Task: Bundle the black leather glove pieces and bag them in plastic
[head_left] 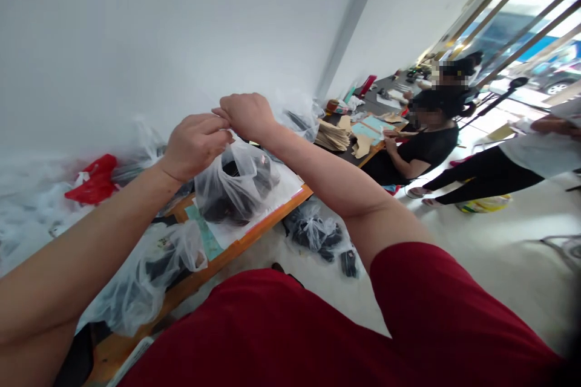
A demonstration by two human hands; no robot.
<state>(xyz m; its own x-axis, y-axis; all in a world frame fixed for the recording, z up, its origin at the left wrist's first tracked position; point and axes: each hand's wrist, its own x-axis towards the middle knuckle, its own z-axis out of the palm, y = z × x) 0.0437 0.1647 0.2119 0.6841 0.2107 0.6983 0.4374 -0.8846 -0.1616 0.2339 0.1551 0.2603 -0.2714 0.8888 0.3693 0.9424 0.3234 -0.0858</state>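
A clear plastic bag (236,184) full of dark pieces stands on a white sheet on the wooden table (254,231). My left hand (195,145) is closed, pinching the bag's top from the left. My right hand (245,113) is closed too, gripping the same gathered top just above and to the right. Both hands meet over the bag's neck. The fingertips are partly hidden by the plastic.
More filled clear bags lie near me (145,272) and on the floor (318,233). A red bag (95,178) sits at the left by the wall. Farther along the table, other people sit by stacks of tan cut pieces (331,133).
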